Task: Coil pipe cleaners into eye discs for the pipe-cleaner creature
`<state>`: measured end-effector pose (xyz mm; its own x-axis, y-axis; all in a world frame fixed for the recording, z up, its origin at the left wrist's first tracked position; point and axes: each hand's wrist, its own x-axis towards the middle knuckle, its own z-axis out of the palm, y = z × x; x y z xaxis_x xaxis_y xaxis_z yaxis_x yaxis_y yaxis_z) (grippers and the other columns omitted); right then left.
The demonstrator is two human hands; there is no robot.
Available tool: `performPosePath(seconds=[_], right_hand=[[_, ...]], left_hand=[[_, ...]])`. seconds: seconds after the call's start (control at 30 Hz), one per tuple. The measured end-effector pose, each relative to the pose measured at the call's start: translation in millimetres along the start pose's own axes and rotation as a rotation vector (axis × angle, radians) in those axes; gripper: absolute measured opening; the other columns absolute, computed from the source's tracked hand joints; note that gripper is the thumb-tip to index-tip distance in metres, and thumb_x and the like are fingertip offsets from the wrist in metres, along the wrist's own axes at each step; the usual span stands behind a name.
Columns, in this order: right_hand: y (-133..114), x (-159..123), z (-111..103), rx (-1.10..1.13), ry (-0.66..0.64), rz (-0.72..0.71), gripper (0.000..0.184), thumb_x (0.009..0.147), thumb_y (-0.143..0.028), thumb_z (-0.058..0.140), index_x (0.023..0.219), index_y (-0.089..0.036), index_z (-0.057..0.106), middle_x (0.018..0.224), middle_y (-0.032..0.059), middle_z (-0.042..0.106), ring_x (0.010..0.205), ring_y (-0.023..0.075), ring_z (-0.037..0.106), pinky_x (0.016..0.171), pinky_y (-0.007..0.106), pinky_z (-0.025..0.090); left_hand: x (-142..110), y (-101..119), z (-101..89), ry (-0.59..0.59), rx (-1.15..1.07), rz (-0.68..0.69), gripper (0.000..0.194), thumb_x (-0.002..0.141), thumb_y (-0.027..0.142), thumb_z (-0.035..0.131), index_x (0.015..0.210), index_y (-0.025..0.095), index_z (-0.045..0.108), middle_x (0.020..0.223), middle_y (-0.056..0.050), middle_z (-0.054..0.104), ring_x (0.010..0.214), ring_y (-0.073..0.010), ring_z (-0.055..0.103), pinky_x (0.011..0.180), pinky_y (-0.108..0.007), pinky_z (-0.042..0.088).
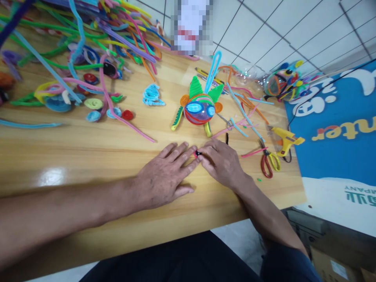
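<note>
My left hand (164,178) lies flat on the wooden table, fingers stretched out, its fingertips touching a small black-and-pink pipe cleaner coil (197,153). From the other side, the thumb and fingers of my right hand (221,162) pinch this coil, which they partly hide. Just beyond both hands stands a colourful pipe cleaner figure (199,111) with green ears, blue eyes and a light-blue loop on top. A short black pipe cleaner piece (227,138) lies by my right hand. A light-blue folded pipe cleaner shape (153,95) sits left of the figure.
Tangled pipe cleaners and small coils (94,103) cover the back left. Scissors (269,161) with red and yellow handles and a yellow glue gun (286,140) lie right. Cut pipe cleaner strips (243,113) spread behind. More finished figures (283,84) stand near a blue printed board (337,129).
</note>
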<state>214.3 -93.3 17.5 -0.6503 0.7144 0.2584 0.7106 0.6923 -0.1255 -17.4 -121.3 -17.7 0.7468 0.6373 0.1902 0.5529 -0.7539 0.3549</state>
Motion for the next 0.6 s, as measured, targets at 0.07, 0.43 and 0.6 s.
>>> performPosePath(seconds=[0.07,0.43,0.6], right_hand=[[0,0,1,0.014,-0.006,0.005,0.01,0.099,-0.022,0.056,0.103,-0.021,0.065,0.096,0.008,0.072,0.089,0.0232,0.067,0.078,0.037,0.054],[2,-1,-1,0.129,0.008,0.048,0.013,0.098,-0.022,0.057,0.106,-0.023,0.066,0.099,0.0089,0.072,0.093,0.0235,0.067,0.082,0.039,0.056],[9,-5,-18,0.216,0.175,0.121,0.012,0.099,-0.022,0.057,0.105,-0.023,0.067,0.1,0.0086,0.072,0.095,0.0225,0.069,0.083,0.038,0.057]], left_hand=[[0,0,0.0,-0.001,0.002,0.001,0.072,0.097,0.061,0.057,0.152,0.015,0.051,0.165,-0.022,0.039,0.152,-0.0427,0.035,0.123,-0.06,0.025],[1,0,-5.1,0.008,-0.022,-0.01,0.067,0.094,0.057,0.064,0.149,0.018,0.055,0.163,-0.022,0.041,0.151,-0.0411,0.037,0.123,-0.06,0.029],[1,-2,-8.0,0.011,0.005,0.022,0.065,0.095,0.057,0.062,0.145,0.017,0.058,0.163,-0.024,0.039,0.15,-0.0424,0.037,0.12,-0.061,0.033]])
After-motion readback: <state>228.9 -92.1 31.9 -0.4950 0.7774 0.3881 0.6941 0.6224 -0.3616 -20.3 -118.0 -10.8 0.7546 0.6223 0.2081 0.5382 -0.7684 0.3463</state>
